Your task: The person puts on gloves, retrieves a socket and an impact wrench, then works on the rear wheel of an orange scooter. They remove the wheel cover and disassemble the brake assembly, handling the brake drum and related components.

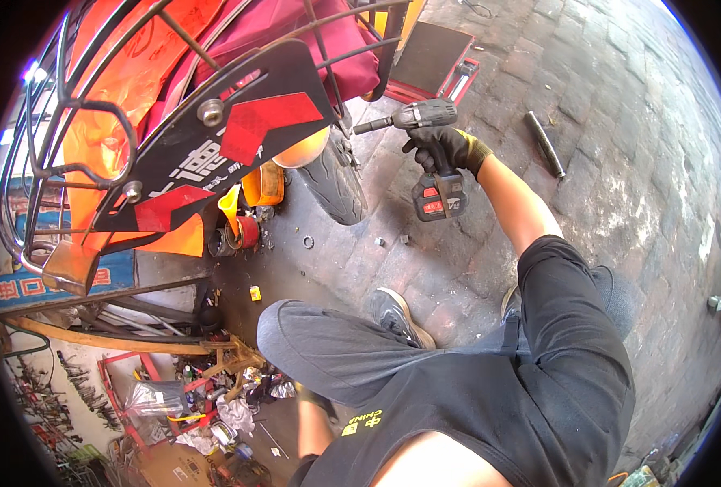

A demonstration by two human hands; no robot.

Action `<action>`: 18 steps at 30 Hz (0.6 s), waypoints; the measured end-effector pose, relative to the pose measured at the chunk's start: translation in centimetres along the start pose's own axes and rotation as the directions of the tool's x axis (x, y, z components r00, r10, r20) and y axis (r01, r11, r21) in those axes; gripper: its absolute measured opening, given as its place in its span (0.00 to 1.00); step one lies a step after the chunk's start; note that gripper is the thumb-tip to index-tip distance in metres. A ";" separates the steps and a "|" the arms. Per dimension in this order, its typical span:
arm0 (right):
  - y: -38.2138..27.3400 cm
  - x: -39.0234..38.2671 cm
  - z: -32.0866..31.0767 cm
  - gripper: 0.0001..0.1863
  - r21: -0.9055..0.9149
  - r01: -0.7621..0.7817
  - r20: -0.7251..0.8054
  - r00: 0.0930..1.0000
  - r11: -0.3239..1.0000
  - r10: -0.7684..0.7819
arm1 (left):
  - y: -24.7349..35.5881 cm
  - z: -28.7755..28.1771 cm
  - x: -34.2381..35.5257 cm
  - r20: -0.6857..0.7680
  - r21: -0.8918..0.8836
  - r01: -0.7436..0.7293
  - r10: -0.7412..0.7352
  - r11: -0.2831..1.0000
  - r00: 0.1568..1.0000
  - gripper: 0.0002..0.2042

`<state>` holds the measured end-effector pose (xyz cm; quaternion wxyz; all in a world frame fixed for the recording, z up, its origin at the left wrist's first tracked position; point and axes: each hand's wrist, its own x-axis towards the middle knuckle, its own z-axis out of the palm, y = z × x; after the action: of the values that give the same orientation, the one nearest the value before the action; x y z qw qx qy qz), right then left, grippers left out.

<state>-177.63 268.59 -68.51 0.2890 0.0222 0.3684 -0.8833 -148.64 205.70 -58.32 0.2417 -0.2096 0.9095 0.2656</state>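
To the left of a treaded black tyre (pixel 336 188), a black plate (pixel 214 138) marked with red chevrons is seen fixed to a wire rack, and a yellow funnel (pixel 229 207) is set below it. A metal ring (pixel 308 242) is left on the paving just below-left of the tyre. Well below the tyre, the left hand (pixel 316 398) is mostly hidden behind the knee; how far it is opened, or what is held, cannot be told. Two small nuts (pixel 391 240) are scattered below-right of the tyre. Beside the tyre's upper right, a cordless impact wrench (pixel 425 115) is gripped in the gloved right hand (pixel 456 150), its fingers curled around the handle, its socket pointed at the wheel; contact cannot be confirmed. Wheel fastener work is apparently in hand; careful socket alignment is seemingly called for. Farther right of the tyre, a dark metal tube (pixel 546 144) is left lying.
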 end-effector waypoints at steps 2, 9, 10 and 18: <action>-0.2 0.5 -0.3 0.25 -0.060 0.006 0.038 0.999 0.998 -0.004 | 5.0 -4.5 1.9 -0.064 -0.036 -0.077 0.075 0.996 0.995 0.06; 0.0 3.4 -2.8 0.19 -0.649 0.446 0.188 0.879 0.617 -0.437 | 26.8 -14.8 8.2 -0.020 -0.174 -0.375 0.378 0.911 0.926 0.06; 0.0 3.6 -3.1 0.19 -0.647 0.462 0.233 0.877 0.606 -0.420 | 29.1 -15.0 8.9 0.016 -0.279 -0.295 0.312 0.914 0.950 0.04; -1.6 3.0 1.0 0.16 -0.583 -0.030 -0.285 0.943 0.812 -0.170 | 37.0 -7.4 14.5 0.066 -0.396 -0.171 0.213 0.902 0.975 0.08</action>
<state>-180.77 267.30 -67.54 0.1843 0.0642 0.6624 -0.7233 -181.47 226.23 -46.67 0.2169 -0.1479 0.8407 0.4736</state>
